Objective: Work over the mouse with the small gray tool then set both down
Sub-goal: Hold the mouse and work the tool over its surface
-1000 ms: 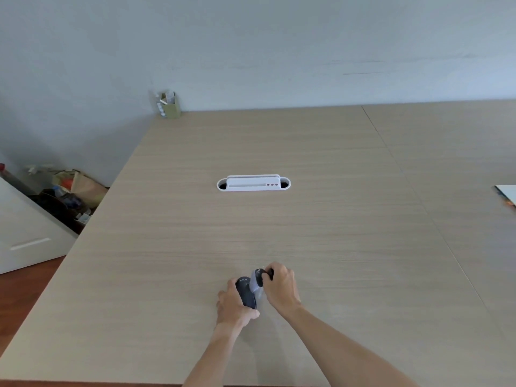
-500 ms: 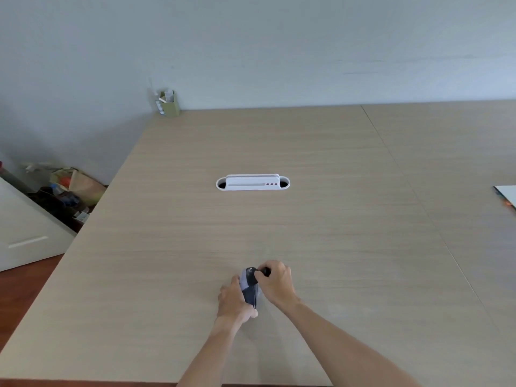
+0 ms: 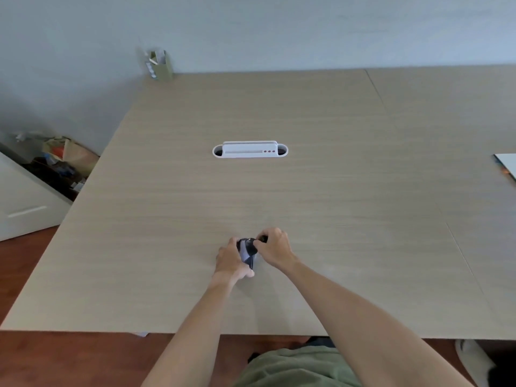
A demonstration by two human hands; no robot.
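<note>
Two hands meeting at six o'clock on the desk [image 3: 307, 191]: left hand [image 3: 230, 261] gripping the mouse [image 3: 247, 254], long axis twelve-to-six; right hand [image 3: 275, 248] pinching the small gray tool [image 3: 262, 239] at its two-o'clock corner.

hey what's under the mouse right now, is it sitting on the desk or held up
The left hand grips the mouse, tilted on edge over bare desk. The right hand presses a small dark tool against it. Whether its lower edge touches the desk is hidden.
</note>
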